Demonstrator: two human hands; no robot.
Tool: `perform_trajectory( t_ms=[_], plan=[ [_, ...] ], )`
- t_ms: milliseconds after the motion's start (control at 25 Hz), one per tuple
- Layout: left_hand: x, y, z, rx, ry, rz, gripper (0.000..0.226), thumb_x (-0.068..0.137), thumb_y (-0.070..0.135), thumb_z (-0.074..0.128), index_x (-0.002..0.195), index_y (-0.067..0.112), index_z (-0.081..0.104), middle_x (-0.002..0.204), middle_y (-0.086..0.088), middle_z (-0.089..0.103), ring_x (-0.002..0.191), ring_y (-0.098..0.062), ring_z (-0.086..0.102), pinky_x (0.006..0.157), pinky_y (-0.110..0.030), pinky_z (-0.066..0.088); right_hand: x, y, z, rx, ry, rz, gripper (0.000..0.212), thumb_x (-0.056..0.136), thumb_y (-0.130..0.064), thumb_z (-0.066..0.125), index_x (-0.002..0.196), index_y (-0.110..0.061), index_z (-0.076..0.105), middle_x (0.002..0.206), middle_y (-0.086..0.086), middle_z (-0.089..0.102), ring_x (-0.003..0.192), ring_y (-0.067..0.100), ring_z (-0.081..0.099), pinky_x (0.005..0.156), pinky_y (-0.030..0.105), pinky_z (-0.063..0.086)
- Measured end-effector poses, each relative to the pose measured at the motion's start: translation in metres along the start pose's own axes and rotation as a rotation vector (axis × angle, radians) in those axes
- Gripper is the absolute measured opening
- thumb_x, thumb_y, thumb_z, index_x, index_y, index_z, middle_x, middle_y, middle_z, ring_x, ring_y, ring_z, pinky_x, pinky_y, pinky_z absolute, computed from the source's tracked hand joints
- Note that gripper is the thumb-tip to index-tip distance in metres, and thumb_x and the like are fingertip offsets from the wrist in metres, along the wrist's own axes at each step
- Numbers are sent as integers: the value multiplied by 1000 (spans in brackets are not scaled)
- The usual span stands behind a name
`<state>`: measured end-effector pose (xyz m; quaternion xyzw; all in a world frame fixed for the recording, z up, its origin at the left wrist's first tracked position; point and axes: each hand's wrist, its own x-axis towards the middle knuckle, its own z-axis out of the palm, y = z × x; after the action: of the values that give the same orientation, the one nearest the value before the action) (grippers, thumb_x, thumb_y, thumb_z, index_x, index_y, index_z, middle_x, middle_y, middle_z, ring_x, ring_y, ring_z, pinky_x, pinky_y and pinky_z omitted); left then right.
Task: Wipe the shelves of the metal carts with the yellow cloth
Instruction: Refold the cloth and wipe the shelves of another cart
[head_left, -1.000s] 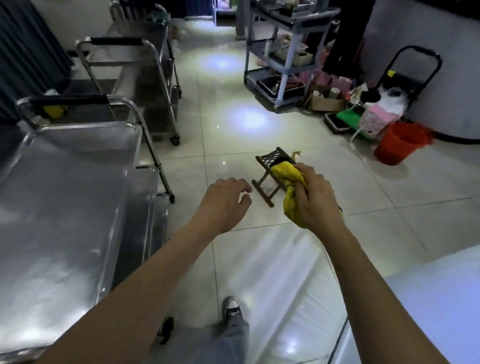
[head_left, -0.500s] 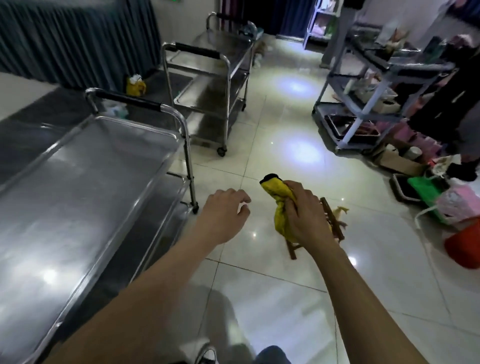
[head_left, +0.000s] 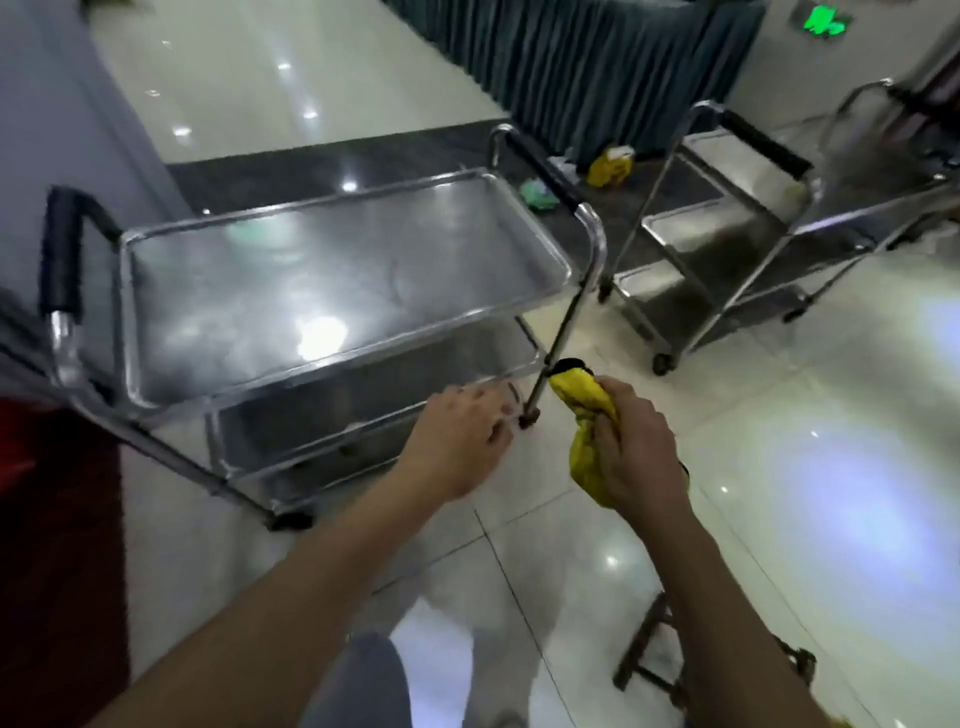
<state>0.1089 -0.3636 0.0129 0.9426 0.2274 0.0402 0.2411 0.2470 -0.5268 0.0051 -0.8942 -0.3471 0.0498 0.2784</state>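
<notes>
Two metal carts stand on the glossy tile floor (head_left: 831, 493). Near cart (head_left: 332, 280): three stainless shelves, black-padded handles at both ends, top shelf bare and reflecting ceiling lights. Far cart (head_left: 737, 244): same build, off to the right, well apart from the near one, close to a dark pleated curtain (head_left: 597, 67).

Right hand (head_left: 631, 447): fingers closed around the bunched yellow cloth (head_left: 584, 415); cloth sticks out above and below the fist. Cloth is in the air, just beside the near cart's right-end post, not touching any shelf.

Left hand (head_left: 457, 436): empty, fingers loosely spread, palm down, near the corner of the near cart's lower shelves. Contact with the cart: cannot tell. The hands are apart, side by side.

Small wooden stool (head_left: 654, 660) on the floor at lower right, partly hidden by the right forearm. Yellow and green items on the dark mat behind the carts, too blurred to identify.
</notes>
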Motion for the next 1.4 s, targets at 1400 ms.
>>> perform_trajectory(
  t_ms=[1400],
  plan=[
    [-59,-402,397,-190,223,-963,34,100,22,48,132,19,60,115,-4,64,106,-27,55,95,-38,39,78,53,631,-23,-952,-757,41,104,-20,46,145,-25,46,136,2,57,120,24,53,105,48,43]
  ],
)
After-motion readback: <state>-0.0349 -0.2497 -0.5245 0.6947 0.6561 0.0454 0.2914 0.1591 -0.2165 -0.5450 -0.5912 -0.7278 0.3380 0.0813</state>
